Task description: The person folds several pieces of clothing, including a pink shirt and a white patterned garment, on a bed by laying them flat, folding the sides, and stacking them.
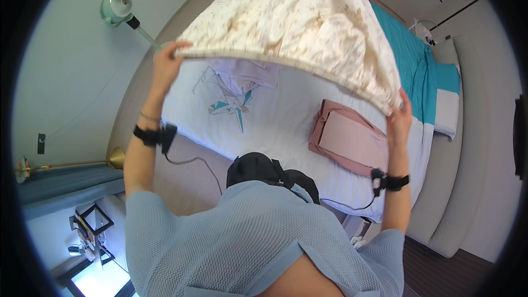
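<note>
A cream fabric sheet (280, 16) with a small brownish print is stretched between my hands above the bed, its near edge bowed. My left hand (169, 58) grips the edge at the left end. At the right end, my right hand (398, 115) pinches the other part of that edge. Under the cloth, the white and teal bedding (272, 119) carries a geometric printed design. A folded pink fabric bundle (352, 138) lies on it, left of my right forearm. Partly hidden beneath the sheet is a pale lilac cloth (247, 75).
A padded grey headboard (474, 132) runs along the right, beside a teal and white pillow (447, 95). A pale green fan (117, 6) on a pole stands at the upper left. Cords hang from the black bands (148, 135) on my wrists. A blue-grey curtain (74, 185) hangs at lower left.
</note>
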`<state>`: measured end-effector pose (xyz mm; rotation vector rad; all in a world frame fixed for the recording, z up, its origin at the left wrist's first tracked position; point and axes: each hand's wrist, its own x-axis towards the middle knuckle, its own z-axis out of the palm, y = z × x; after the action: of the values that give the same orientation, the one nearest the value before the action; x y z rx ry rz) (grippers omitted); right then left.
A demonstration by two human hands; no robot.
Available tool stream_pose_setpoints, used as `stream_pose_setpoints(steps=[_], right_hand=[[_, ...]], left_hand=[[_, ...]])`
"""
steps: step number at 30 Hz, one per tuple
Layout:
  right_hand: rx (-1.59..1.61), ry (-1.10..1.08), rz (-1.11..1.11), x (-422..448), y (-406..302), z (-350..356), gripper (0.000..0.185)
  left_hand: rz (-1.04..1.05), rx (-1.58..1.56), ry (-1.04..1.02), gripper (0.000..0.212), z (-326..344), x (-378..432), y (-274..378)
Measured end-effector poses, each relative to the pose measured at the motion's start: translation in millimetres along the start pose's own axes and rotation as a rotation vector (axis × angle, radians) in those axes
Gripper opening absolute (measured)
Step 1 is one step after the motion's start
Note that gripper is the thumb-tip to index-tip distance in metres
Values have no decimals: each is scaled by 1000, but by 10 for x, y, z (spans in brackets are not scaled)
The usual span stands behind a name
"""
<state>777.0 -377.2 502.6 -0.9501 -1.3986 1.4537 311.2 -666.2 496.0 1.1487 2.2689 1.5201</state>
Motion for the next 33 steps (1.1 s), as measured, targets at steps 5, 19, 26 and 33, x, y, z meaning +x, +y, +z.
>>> stream_pose_setpoints(steps=[5,19,26,33], right_hand=[[-521,56,-167,-1063,1302,-207,67],[-474,179,707,-2038,3517,-653,78],[-277,150,747,-1654,3415,-713,64],[-215,-69,684,-1424,2905,-284,49]], left_hand=[[-143,-105,-19,20,459,-1305,-1213],[-148,287,-455,67,3903,-2109,-1050],[-281,564,-674,70,5318,-2370,-1239],[-590,-435,-731,57,4502,-2134,-1003]])
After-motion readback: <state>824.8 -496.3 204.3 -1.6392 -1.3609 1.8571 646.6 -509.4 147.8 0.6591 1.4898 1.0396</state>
